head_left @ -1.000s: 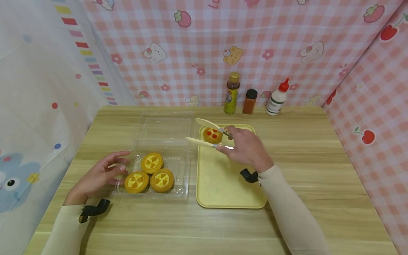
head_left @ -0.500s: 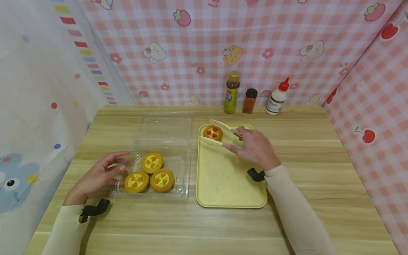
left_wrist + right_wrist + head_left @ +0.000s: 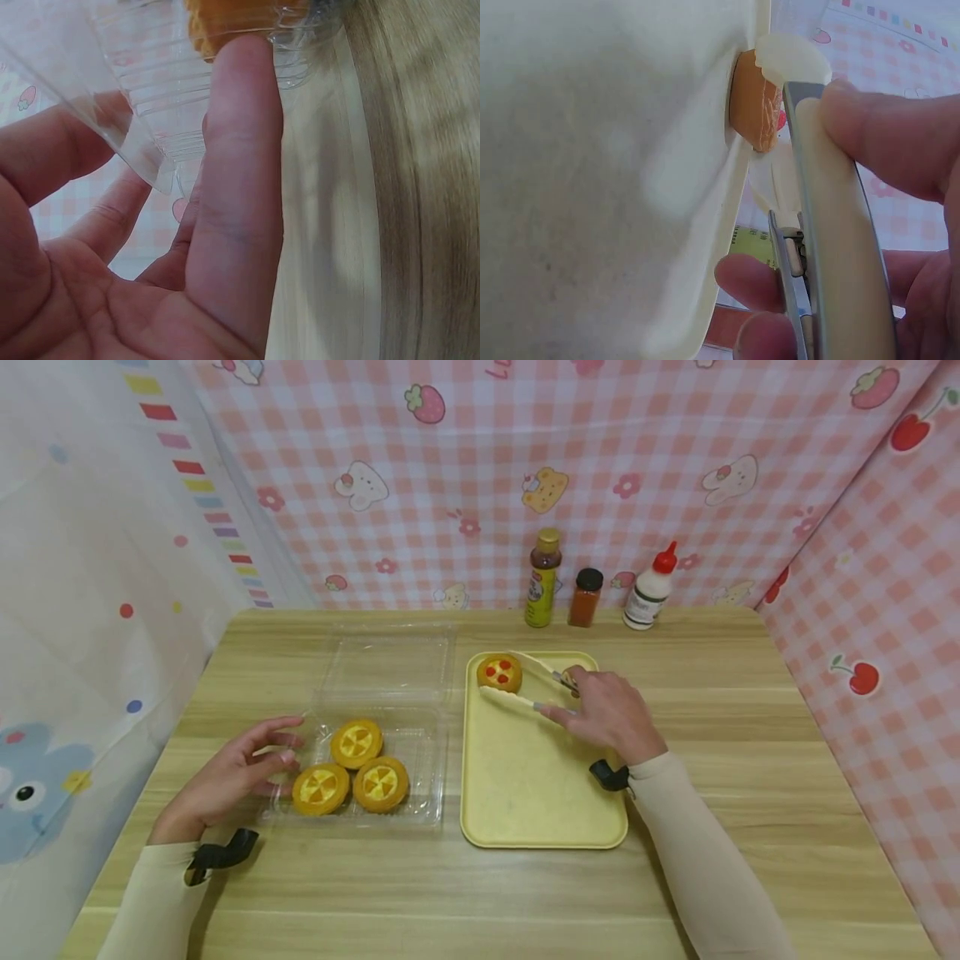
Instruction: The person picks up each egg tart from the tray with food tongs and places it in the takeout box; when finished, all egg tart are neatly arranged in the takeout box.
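Note:
My right hand grips cream-tipped tongs, fingers and thumb on their metal handles. The tong arms are spread at the right side of a tart with red pieces. That tart sits in the back left corner of the yellow tray. In the right wrist view, one tong tip overlaps the tart's side. My left hand is at the left edge of a clear plastic container, fingers loosely bent around its corner. Inside are three tarts with yellow-orange wedges. Whether this hand presses the plastic, I cannot tell.
The container's clear lid lies folded back behind it. Along the table's back edge stand a yellow-labelled bottle, a black-capped jar and a white bottle with a red nozzle. Patterned cloth hangs behind and at the sides.
My right hand has moved to the right with the tongs, drawing the tips back from over the red-topped tart to its right side. The left hand and the tarts have stayed put.

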{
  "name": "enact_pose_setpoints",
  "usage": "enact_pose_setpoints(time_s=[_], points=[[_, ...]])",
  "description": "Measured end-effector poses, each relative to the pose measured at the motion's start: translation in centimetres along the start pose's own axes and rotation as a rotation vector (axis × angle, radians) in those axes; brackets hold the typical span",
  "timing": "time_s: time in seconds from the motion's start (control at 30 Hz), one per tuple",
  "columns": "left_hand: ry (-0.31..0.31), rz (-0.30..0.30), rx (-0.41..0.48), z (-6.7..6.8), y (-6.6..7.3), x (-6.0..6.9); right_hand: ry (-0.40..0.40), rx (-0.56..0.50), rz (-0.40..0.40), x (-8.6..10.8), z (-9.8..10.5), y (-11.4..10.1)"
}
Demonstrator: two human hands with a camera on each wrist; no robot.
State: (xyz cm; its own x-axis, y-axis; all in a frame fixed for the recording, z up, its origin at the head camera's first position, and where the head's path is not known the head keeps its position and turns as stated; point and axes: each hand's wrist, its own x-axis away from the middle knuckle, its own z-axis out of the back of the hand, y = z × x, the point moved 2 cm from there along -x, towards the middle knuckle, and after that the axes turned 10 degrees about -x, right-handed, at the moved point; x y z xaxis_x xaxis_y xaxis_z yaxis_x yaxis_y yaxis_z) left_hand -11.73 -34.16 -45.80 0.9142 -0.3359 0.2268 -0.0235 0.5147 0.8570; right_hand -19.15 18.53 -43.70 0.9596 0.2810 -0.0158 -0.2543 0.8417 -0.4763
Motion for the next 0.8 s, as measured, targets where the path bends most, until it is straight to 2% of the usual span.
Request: enact_pose_setpoints(time_s=[0.33, 0.8], points=[[-0.005, -0.017, 0.02, 0.0, 0.0, 0.2, 0.015, -0.012, 0.017, 0.2, 0.1, -0.2], [-0.004, -0.022, 0.023, 0.0, -0.1, 0.0, 0.047, -0.017, 0.084, 0.8, 1.6, -1.8]])
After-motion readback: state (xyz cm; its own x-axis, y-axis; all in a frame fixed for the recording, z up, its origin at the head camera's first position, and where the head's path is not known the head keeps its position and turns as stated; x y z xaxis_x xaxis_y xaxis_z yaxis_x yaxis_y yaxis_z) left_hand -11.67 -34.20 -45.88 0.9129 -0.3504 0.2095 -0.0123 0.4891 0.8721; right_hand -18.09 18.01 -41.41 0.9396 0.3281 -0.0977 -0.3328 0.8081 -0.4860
